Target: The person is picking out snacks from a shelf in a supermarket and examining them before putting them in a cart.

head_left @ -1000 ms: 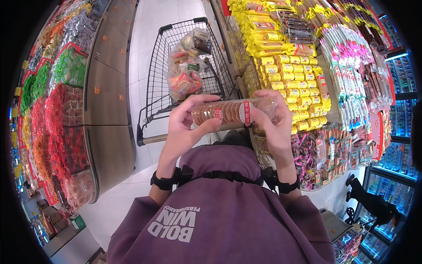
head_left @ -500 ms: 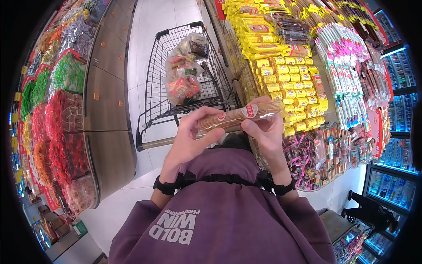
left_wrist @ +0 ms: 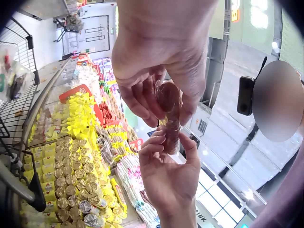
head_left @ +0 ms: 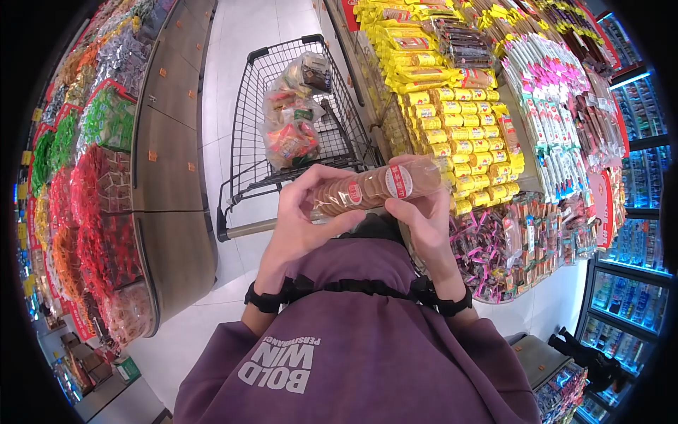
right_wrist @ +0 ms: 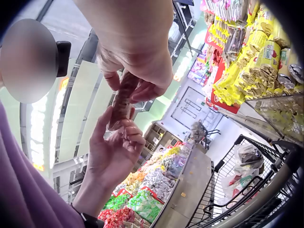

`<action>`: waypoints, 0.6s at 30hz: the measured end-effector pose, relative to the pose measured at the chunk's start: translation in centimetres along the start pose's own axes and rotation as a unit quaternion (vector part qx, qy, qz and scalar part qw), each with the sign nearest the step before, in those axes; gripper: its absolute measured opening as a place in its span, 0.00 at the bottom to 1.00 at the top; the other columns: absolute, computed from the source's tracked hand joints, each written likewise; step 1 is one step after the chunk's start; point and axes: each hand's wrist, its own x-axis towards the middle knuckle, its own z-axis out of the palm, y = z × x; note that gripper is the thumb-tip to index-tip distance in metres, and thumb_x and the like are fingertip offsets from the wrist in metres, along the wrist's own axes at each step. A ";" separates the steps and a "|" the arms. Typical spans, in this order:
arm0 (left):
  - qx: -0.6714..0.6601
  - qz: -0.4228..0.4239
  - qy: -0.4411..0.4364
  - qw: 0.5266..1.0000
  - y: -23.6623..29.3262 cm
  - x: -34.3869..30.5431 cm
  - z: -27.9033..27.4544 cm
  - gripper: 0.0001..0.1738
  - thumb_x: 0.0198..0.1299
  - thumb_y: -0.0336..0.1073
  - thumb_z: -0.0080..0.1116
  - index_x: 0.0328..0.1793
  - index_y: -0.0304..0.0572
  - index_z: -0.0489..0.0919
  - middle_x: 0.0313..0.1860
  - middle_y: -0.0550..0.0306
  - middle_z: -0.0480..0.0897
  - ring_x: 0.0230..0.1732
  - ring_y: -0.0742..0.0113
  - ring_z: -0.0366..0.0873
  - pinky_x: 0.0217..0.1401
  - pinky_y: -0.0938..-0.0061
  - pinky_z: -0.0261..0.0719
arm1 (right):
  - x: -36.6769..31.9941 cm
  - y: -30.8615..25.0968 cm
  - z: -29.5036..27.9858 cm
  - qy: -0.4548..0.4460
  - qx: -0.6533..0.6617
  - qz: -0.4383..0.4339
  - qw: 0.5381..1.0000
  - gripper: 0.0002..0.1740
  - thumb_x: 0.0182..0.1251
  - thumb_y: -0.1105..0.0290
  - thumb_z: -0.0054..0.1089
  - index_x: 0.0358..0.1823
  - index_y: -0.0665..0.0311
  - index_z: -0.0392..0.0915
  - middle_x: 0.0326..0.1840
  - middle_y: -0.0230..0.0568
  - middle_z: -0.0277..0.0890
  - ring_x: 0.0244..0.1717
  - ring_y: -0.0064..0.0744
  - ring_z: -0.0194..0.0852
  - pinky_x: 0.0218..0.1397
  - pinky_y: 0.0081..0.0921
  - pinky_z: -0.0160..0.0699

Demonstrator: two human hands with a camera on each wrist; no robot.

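Observation:
A clear tube-shaped pack of round brown biscuits (head_left: 367, 189), with red and white labels, is held between both hands in front of the body in the head view. The left hand (head_left: 300, 212) grips its left end, thumb along the near side and fingers behind. At the right end the right hand (head_left: 426, 219) pinches the pack between thumb and fingers. In the left wrist view the pack (left_wrist: 172, 137) appears end-on between the two hands; the right wrist view also shows the pack (right_wrist: 121, 102) with fingers curled round it.
A black wire shopping cart (head_left: 244, 116) holding a plastic bag of goods (head_left: 291, 134) stands ahead. Yellow-wrapped rolls (head_left: 470, 141) are stacked on the right display. On the left, a wooden counter (head_left: 173, 247) carries bagged sweets (head_left: 106, 212). A dark-clothed person (head_left: 590, 360) is at lower right.
The pack has dropped slightly from its earlier position and been turned between the hands, which still hold it. The dark-clothed person at lower right has moved downward in the view.

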 end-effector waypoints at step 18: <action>0.127 0.127 -0.008 0.984 -1.4 0.6 -0.4 0.18 0.40 0.17 0.71 0.40 0.38 0.86 0.43 0.55 0.83 0.44 0.66 0.81 0.48 0.74 0.78 | -0.1 0.9 -2.0 -0.077 -0.085 -0.079 0.990 0.14 0.55 0.88 0.60 0.44 0.71 0.78 0.49 0.45 0.76 0.51 0.30 0.77 0.57 0.26 0.76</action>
